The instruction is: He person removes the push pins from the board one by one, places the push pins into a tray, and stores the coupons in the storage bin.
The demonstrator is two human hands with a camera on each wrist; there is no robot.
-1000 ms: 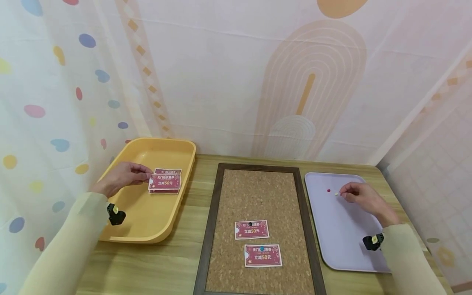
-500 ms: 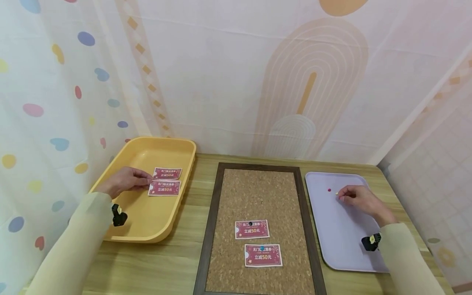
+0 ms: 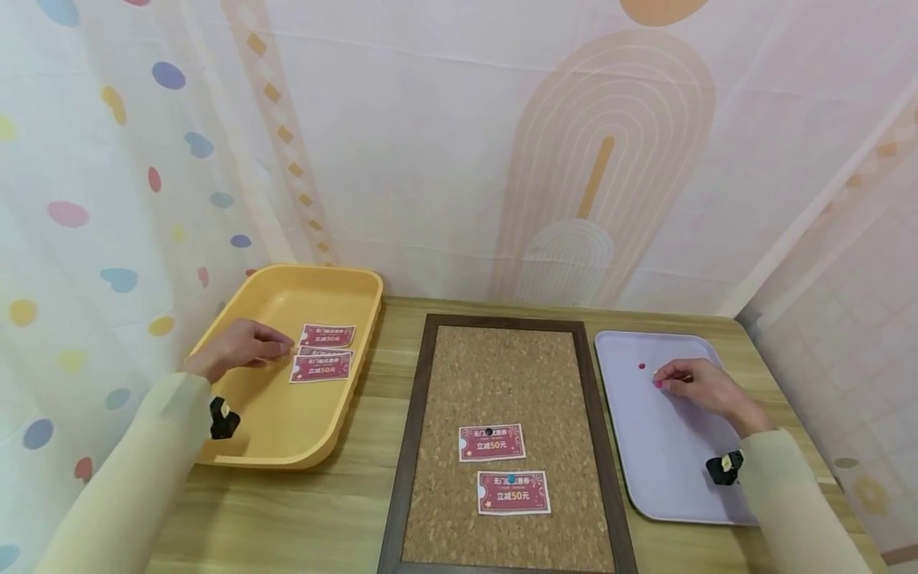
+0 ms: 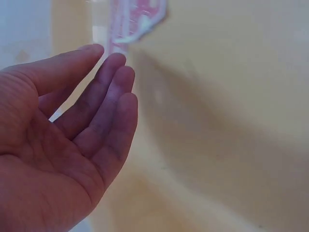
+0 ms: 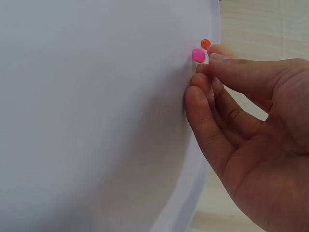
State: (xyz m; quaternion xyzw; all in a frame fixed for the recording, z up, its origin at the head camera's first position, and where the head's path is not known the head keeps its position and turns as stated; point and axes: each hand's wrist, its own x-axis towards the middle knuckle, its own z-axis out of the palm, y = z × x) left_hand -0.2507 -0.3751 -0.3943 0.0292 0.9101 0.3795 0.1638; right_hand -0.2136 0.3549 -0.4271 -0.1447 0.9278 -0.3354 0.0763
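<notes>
In the yellow tray [image 3: 276, 446] lie several red paper coupons, partly overlapping. My left hand [image 3: 240, 348] pinches the left edge of the uppermost coupon [image 3: 327, 336]; a lower coupon [image 3: 320, 368] lies in front of it. In the left wrist view the thumb and index fingertip meet near a blurred coupon [image 4: 145, 14]. Over the lilac tray [image 3: 681, 462], my right hand [image 3: 706, 387] holds a pink thumbtack [image 5: 198, 55] between thumb and fingertips. A red-orange thumbtack [image 5: 206, 44] lies just past them on the tray.
Between the trays lies a dark-framed cork board [image 3: 502, 375]. A black thumbtack [image 3: 488, 431] pins one coupon [image 3: 492, 448] there, and a blue thumbtack [image 3: 511, 478] another coupon [image 3: 512, 498]. Behind the wooden table [image 3: 344, 510] hangs a patterned curtain [image 3: 430, 159].
The left hand has put one coupon down and shifted another, so a third shows between them. At the right fingertips, a pink head shows where a pale speck was.
</notes>
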